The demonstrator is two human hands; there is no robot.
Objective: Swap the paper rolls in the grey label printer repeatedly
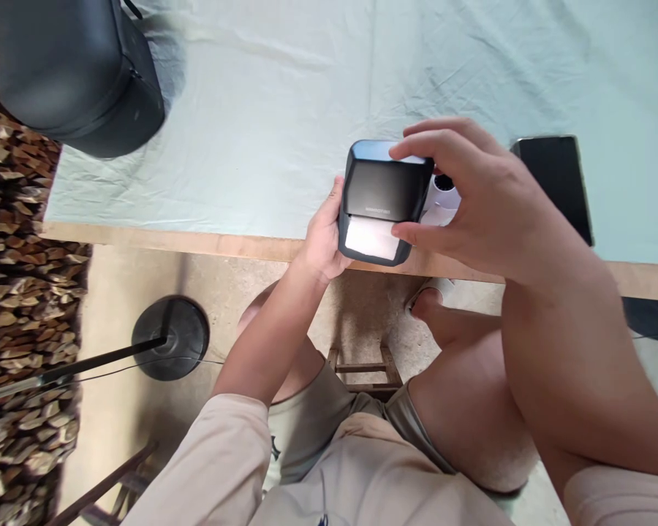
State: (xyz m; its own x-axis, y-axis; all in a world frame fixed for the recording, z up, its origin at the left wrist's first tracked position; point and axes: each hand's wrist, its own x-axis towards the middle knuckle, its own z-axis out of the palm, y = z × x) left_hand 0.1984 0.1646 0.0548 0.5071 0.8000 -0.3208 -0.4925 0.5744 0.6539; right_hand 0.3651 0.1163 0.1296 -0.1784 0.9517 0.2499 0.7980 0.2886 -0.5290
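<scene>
Blk case [381, 186]: txt blurry; L fingers [335, 193], pt hidden, grip it; R fingers [439, 144], hold unclear. White end [366, 239] nearest, long axis fore-aft.

Right over the table's [169, 239] near edge, there's the handheld device [384, 190] — left hand [322, 237] along its left side, right hand [485, 201] reaching over from its right. Further right a phone [559, 183] lies on the tablecloth [263, 131], partly behind the right hand. Over at the far left of the cloth, a bag [71, 73]; left of that end, the woodpile [22, 285]. Down on the floor — a stand base [189, 340], left of the person's legs.
</scene>
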